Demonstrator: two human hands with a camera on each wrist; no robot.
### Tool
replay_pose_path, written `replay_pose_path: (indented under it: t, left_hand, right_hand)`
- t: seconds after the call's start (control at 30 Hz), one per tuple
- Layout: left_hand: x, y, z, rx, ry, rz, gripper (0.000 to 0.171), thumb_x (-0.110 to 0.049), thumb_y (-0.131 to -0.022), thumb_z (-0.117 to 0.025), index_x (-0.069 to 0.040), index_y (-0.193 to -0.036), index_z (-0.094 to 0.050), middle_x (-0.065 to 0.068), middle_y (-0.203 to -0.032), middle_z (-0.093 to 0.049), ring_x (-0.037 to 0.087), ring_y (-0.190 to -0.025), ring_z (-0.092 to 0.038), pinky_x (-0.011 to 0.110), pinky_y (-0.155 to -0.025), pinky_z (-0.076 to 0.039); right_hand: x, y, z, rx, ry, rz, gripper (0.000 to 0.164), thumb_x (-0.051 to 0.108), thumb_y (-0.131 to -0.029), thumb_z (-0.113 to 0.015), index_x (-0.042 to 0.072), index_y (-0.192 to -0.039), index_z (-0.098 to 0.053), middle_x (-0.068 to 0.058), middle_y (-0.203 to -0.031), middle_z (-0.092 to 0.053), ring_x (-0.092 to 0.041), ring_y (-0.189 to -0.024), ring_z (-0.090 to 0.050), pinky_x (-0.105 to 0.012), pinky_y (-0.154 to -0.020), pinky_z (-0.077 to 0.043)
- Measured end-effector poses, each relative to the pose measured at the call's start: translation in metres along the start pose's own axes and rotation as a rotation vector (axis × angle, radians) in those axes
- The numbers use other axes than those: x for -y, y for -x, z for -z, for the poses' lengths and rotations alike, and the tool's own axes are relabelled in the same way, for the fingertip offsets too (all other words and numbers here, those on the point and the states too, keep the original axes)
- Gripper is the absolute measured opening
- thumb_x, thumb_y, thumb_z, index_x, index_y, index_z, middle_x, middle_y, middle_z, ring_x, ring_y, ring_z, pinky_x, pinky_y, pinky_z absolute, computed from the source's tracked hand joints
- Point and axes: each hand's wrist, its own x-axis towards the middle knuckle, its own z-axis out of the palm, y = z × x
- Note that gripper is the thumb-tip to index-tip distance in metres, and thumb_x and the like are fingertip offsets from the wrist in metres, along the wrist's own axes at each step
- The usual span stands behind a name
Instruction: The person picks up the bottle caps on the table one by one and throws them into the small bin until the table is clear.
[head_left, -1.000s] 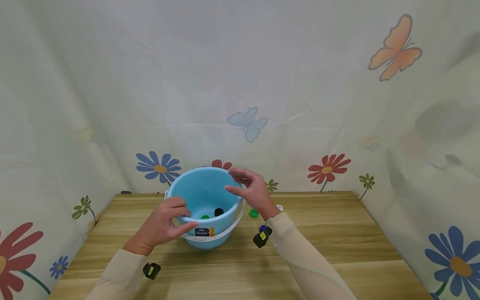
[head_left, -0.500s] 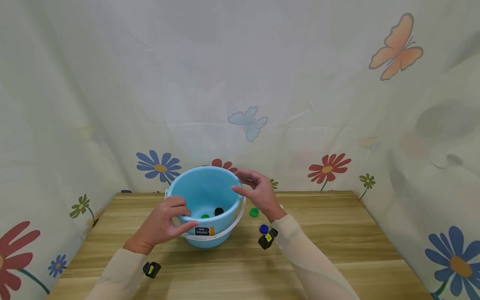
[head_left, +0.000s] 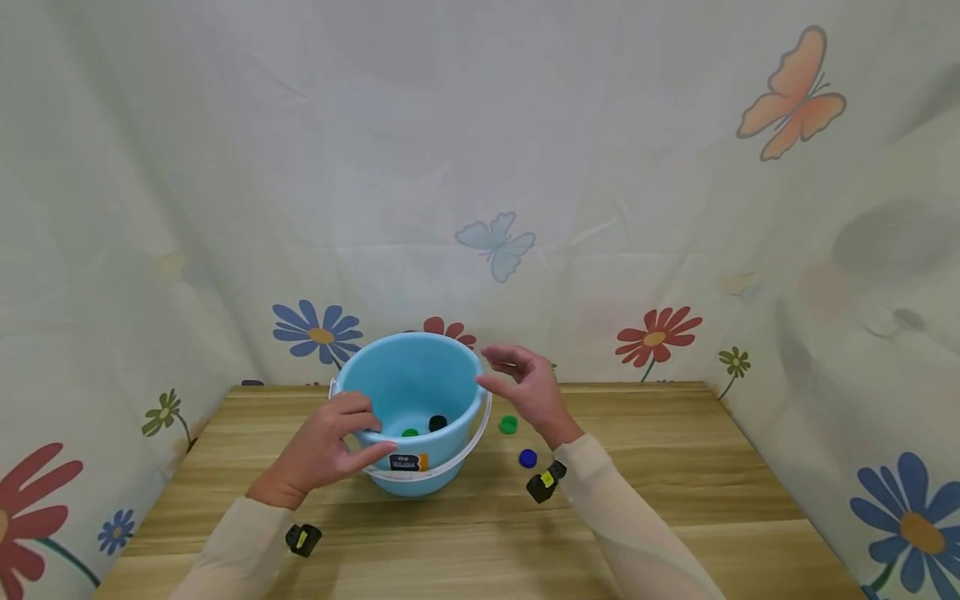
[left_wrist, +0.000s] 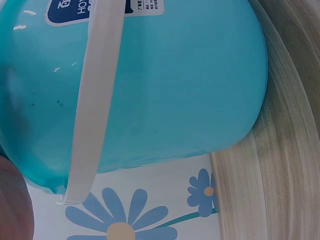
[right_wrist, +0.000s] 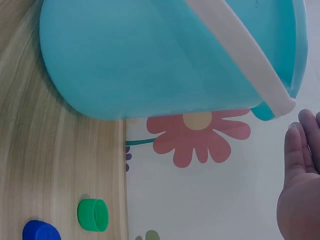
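A light blue bucket (head_left: pixel 408 375) with a white handle (head_left: pixel 480 433) stands on the table. Inside lie a black cap (head_left: pixel 437 423) and a green cap (head_left: pixel 409 433). My left hand (head_left: pixel 322 442) grips the near left rim, fingers over the inside and thumb along the outside. Just off the right rim, my right hand (head_left: pixel 528 387) hangs with loosely bent fingers and holds nothing. Right of the bucket lie a green cap (head_left: pixel 508 425) and a blue cap (head_left: pixel 528 458), both also below the right hand's level in the right wrist view.
The wooden table (head_left: pixel 450 550) ends at a pale curtain (head_left: pixel 600 208) printed with flowers and butterflies, which rises behind it and on both sides. A small black camera (head_left: pixel 546 482) sits on the right wrist, another black camera (head_left: pixel 303 540) on the left.
My right hand has moved right, from over the bucket's rim to just outside it. The blue cap is now fully visible; a white cap seen earlier is hidden. The left hand stays put.
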Motion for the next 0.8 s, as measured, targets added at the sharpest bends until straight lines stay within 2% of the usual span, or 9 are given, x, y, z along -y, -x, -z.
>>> replay_pose_path:
  t: [0.17, 0.3, 0.43, 0.57, 0.8]
  left_hand:
    - [0.000, 0.000, 0.000, -0.004, -0.001, -0.004, 0.023, -0.041, -0.077, -0.089, -0.024, -0.081, -0.074, -0.014, -0.086, -0.062, 0.005, -0.087, -0.056, 0.047, -0.079, -0.060]
    - [0.000, 0.000, 0.000, -0.003, -0.001, -0.002, 0.022, -0.040, -0.076, -0.089, -0.024, -0.081, -0.074, -0.015, -0.086, -0.062, 0.005, -0.087, -0.056, 0.047, -0.079, -0.060]
    - [0.000, 0.001, 0.000, -0.007, -0.002, -0.002, 0.023, -0.040, -0.076, -0.089, -0.025, -0.080, -0.073, -0.015, -0.086, -0.062, 0.006, -0.087, -0.057, 0.049, -0.079, -0.060]
    - [0.000, 0.001, 0.000, -0.005, -0.005, 0.000, 0.023, -0.041, -0.076, -0.089, -0.024, -0.081, -0.074, -0.014, -0.086, -0.062, 0.007, -0.088, -0.057, 0.049, -0.079, -0.060]
    - [0.000, 0.002, -0.001, 0.009, 0.000, 0.020, 0.025, -0.040, -0.076, -0.089, -0.020, -0.082, -0.076, -0.013, -0.088, -0.064, 0.008, -0.090, -0.058, 0.052, -0.082, -0.060]
  right_hand:
    - [-0.004, 0.005, 0.005, -0.008, 0.004, -0.001, 0.045, 0.019, -0.088, -0.082, 0.010, -0.129, -0.067, -0.018, -0.137, -0.064, -0.031, -0.128, -0.061, -0.053, -0.111, -0.045]
    - [-0.007, 0.009, 0.009, -0.020, 0.037, -0.006, 0.045, 0.022, -0.088, -0.082, 0.012, -0.129, -0.067, -0.013, -0.135, -0.066, -0.028, -0.126, -0.063, -0.056, -0.111, -0.045]
    - [-0.009, 0.011, 0.011, -0.020, 0.059, -0.020, 0.046, 0.024, -0.089, -0.082, 0.012, -0.130, -0.067, -0.007, -0.133, -0.067, -0.027, -0.126, -0.063, -0.050, -0.110, -0.048]
    - [-0.010, 0.013, 0.014, -0.020, 0.046, -0.024, 0.047, 0.023, -0.088, -0.083, 0.009, -0.130, -0.066, -0.009, -0.133, -0.067, -0.027, -0.126, -0.063, -0.047, -0.110, -0.048]
    - [-0.018, 0.020, 0.019, -0.010, 0.044, -0.025, 0.047, 0.021, -0.089, -0.082, 0.008, -0.131, -0.065, -0.017, -0.136, -0.064, -0.028, -0.127, -0.062, -0.048, -0.111, -0.047]
